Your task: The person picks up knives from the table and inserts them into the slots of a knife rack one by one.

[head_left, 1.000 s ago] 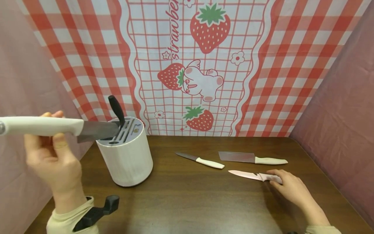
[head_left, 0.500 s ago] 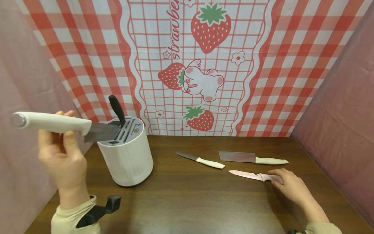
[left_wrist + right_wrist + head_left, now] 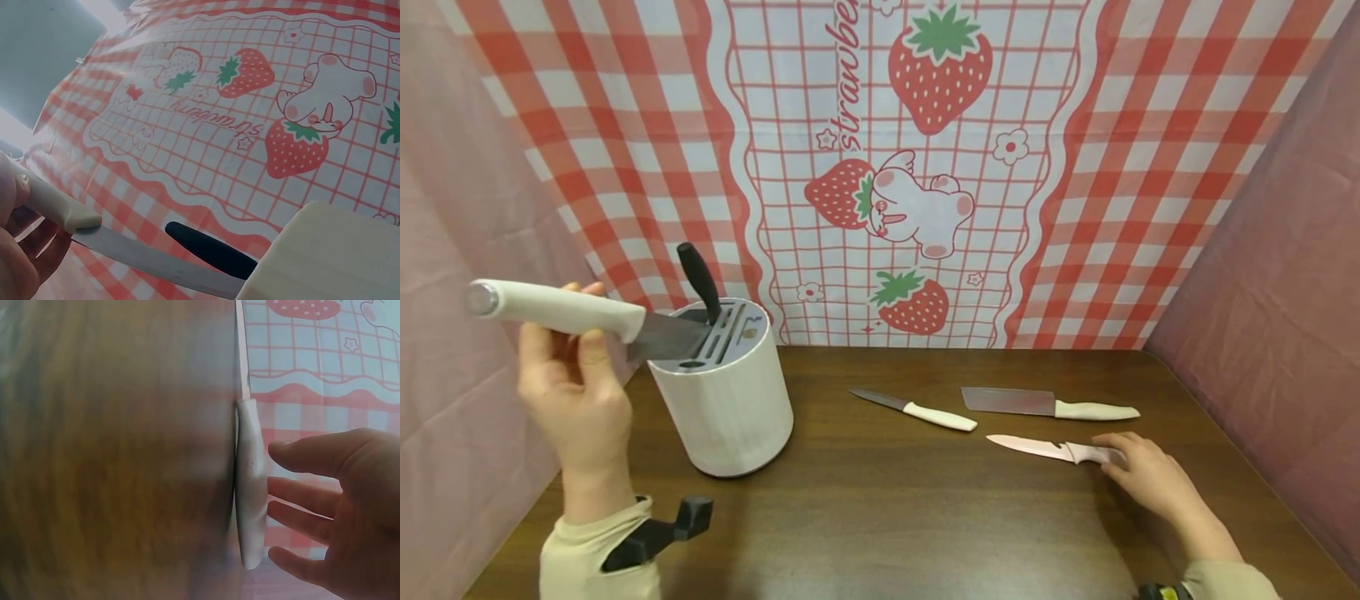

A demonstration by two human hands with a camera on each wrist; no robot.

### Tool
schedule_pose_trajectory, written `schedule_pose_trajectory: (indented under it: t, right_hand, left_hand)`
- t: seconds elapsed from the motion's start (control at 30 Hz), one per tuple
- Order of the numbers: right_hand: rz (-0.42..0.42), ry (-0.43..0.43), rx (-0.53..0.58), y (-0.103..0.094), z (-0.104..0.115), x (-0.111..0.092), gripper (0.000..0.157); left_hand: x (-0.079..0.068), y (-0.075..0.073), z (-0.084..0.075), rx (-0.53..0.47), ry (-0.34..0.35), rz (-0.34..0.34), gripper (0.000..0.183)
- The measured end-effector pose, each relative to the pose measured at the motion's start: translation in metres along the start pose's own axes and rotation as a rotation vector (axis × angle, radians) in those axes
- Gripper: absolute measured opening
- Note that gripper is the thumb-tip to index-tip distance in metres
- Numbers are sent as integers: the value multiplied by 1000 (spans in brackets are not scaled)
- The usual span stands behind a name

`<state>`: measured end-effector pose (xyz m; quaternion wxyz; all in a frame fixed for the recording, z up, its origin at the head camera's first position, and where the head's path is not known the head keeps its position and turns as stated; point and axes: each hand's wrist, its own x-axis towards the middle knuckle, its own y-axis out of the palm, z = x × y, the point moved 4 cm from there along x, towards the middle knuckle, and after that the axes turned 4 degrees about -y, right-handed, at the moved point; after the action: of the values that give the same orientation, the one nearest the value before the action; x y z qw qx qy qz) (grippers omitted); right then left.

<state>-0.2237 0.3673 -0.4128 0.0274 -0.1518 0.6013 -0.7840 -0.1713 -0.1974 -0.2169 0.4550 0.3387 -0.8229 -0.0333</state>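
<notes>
My left hand [image 3: 576,400] pinches the white handle of a broad kitchen knife [image 3: 565,309] between thumb and fingers. The knife is tilted, its handle to the left, and its blade slants down to the slotted top of a white knife block [image 3: 726,425]. In the left wrist view the far end of the blade [image 3: 150,259] is hidden behind the block. Black-handled scissors or a knife, seen by one black handle [image 3: 698,279], stands in the block. My right hand [image 3: 1153,475] rests at the handle of a pink knife [image 3: 1033,447] on the table, fingers spread along it [image 3: 251,481].
A cleaver [image 3: 1009,402] with a white handle lies behind the pink knife, and a small white-handled knife [image 3: 938,416] lies left of it. The wooden table [image 3: 880,517] ends at a red checked strawberry cloth [image 3: 1157,167]. Pink cloth [image 3: 1277,275] hangs at both sides.
My left hand has moved right with the knife, whose blade now reaches further over the block's top. The right hand has barely shifted at the pink knife.
</notes>
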Motion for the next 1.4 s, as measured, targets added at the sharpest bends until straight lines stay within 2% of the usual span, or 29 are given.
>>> schedule_pose_trajectory:
  t: [0.2,0.43,0.6,0.87,1.07,1.23,1.4]
  right_hand:
    - [16,2,17,2,-3,0,32]
    - [32,15,15,5,-7,1,33]
    - [35,17,25,5,-8,1,32]
    - [13,8,36,5,-12,2,30]
    - [22,70,18,2,-18,3,30]
    - [25,114,15,0,-21,2,31]
    - [35,176,8,-2,-24,0,31]
  left_hand:
    - [3,-1,6,43,-13,17,25]
    - [6,-2,23,93,-54,60,28]
    - [6,-1,33,134,-58,78,28]
    - [5,1,46,102,-79,103,31]
    - [5,4,51,175,-73,133,30]
    - [4,7,59,200,-108,162,30]
    - [1,8,66,267,-127,173,31]
